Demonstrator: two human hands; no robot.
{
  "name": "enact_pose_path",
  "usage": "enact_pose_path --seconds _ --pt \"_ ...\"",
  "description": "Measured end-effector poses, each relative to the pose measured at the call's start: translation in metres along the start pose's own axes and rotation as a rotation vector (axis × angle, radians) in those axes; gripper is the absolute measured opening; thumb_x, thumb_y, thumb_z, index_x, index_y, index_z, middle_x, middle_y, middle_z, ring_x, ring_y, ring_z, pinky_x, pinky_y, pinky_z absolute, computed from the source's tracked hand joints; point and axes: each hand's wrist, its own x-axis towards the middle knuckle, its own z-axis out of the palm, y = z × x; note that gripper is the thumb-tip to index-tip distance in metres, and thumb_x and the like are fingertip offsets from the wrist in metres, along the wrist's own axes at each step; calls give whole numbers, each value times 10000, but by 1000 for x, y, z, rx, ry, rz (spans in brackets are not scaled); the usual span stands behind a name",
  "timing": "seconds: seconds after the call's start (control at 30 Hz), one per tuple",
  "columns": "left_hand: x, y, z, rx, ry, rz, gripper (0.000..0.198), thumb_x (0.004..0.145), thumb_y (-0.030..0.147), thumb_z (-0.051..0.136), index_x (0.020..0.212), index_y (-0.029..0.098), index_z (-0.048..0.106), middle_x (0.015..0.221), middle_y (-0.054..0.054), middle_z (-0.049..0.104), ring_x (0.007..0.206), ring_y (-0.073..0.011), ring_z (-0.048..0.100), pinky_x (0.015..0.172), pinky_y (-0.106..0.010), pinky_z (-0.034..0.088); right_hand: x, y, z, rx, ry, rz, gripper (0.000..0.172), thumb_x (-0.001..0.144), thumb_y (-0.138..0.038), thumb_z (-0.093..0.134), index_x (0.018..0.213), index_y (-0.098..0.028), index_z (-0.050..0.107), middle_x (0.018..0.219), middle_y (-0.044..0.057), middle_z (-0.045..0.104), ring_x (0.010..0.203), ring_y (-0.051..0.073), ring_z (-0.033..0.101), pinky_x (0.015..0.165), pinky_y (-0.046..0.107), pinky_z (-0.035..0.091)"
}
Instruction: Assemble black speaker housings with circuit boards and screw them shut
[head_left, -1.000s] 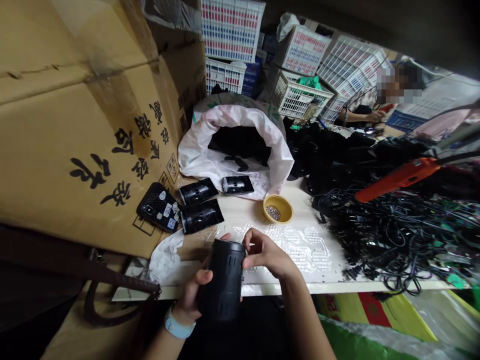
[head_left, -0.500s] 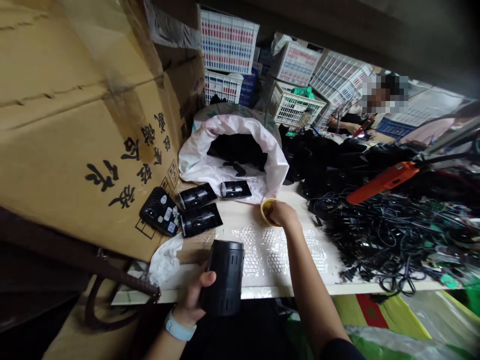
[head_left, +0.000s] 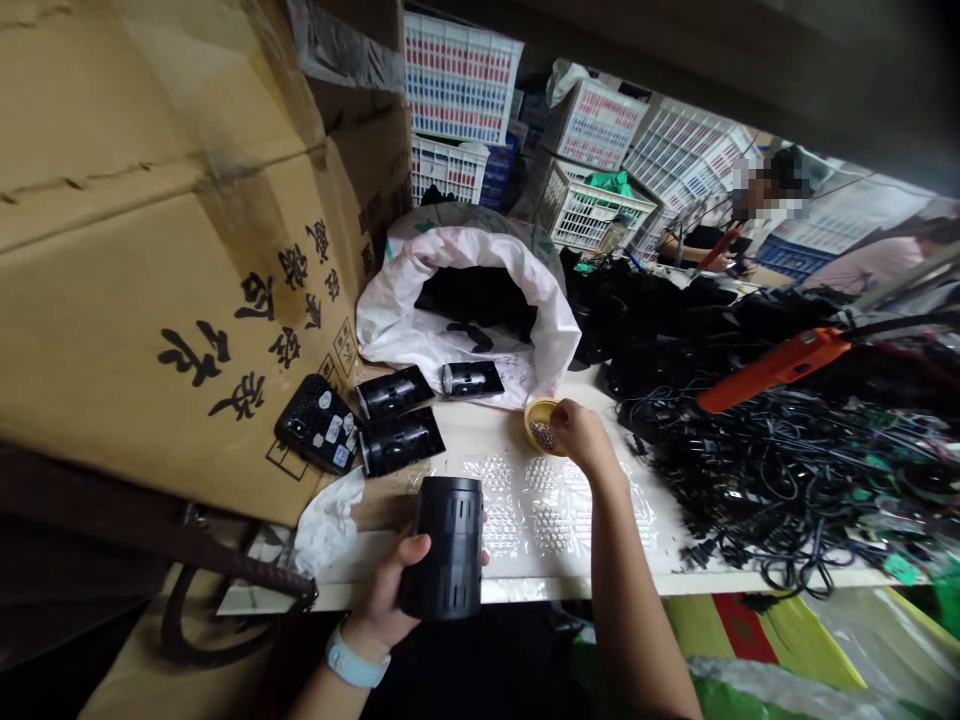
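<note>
Head view: black cylinder (head_left: pixel 448 555) in my left hand (head_left: pixel 390 585), my right hand (head_left: pixel 583 438) at the yellow bowl (head_left: pixel 534 409)

My left hand is wrapped around the slotted black cylinder, thumb on the near side and fingertips showing past its far edge. I hold it nearly upright at the near edge of the bench (head_left: pixel 480 435). A pale blue wristband (head_left: pixel 356 662) sits just below that hand.

My right hand is farther forward, fingers curled narrow over the right side of the bowl. Small metal pieces (head_left: pixel 542 434) lie in the bowl, just left of my fingers; I cannot tell whether I have one pinched, since my own hand hides the tips. Under and around my right forearm, a clear bubbled plastic sheet (head_left: pixel 551 530) lies flat.

Ahead of my left hand are three glossy black shells (head_left: pixel 403 440), with a stickered black phone (head_left: pixel 317 423) to their left, leaning near the cardboard box (head_left: pixel 112 330). Crumpled white wrapping (head_left: pixel 330 525) lies nearer, just left of the cylinder. Beyond both hands, a white sack (head_left: pixel 390 325) gapes open on dark contents. Well to the right of my right hand, an orange tool (head_left: pixel 776 370) hangs above heaped black cables (head_left: pixel 780 480).
</note>
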Motion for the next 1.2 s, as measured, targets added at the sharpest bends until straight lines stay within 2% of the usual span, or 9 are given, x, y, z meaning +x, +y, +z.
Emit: enact_pose_path --seconds 0.1,0.2,0.33,0.5,0.6,0.8,0.93,1.1,1.2 --pt "0 1 -1 -66 -9 26 508 687 473 795 1078 153 741 1036 -139 744 865 -261 725 747 -334 603 -40 -6 4 215 -103 -103 92 890 -242 498 894 -168 553 840 64 664 734 156 618 636 249 456" --pt "0 1 -1 -99 3 27 444 688 480 796 1004 169 767 982 -110 759 825 -260 729 773 -346 597 -88 -12 21 614 -356 -169 238 816 -400 642 817 -177 560 663 -2 589 561 119 535 516 229 408" --pt "1 0 -1 -119 49 49 383 685 478 797 903 163 787 878 -97 765 839 -272 718 881 -397 560 -130 -18 48 1026 -595 -129 325 738 -424 780 712 -161 591 600 -16 538 528 94 477 513 225 352" --pt "3 -1 -3 -139 83 61 418 653 490 813 933 181 788 870 -71 768 858 -262 712 964 -391 517 -143 -19 65 1105 -417 -294 205 793 -330 775 721 -184 650 876 24 530 860 141 526 772 266 412" --pt "3 -2 -5 -116 135 67 408 642 491 825 908 184 789 807 -60 765 806 -254 715 954 -395 523 -142 -17 71 1117 -400 -315 189 805 -338 766 744 -201 651 997 37 465 1000 168 486 782 263 397" --pt "-2 2 -4 -39 -2 31 407 694 534 774 824 148 787 678 -92 731 798 -294 714 929 -458 531 -132 -14 90 1354 -683 -179 554 599 -327 912 764 -222 393 831 -42 462 692 101 439 624 234 352" --pt "-1 2 -5 -64 -14 41 387 694 534 778 811 166 785 754 -99 747 852 -295 714 913 -447 542 -118 -15 77 1135 -735 -159 677 468 -364 951 813 -233 383 811 -50 520 668 106 476 599 231 369" --pt "-1 -1 -10 -125 81 60 407 650 460 849 963 212 770 968 -78 767 932 -259 714 856 -391 585 -66 -10 21 296 -151 -206 322 899 -483 552 774 -188 521 787 29 600 734 155 548 659 267 409" --pt "-1 -1 -10 -142 88 58 443 625 437 870 984 199 767 1068 -88 753 955 -262 707 837 -383 596 -17 -3 3 24 -54 -81 242 881 -283 588 671 -169 552 707 57 603 719 174 563 670 289 392"
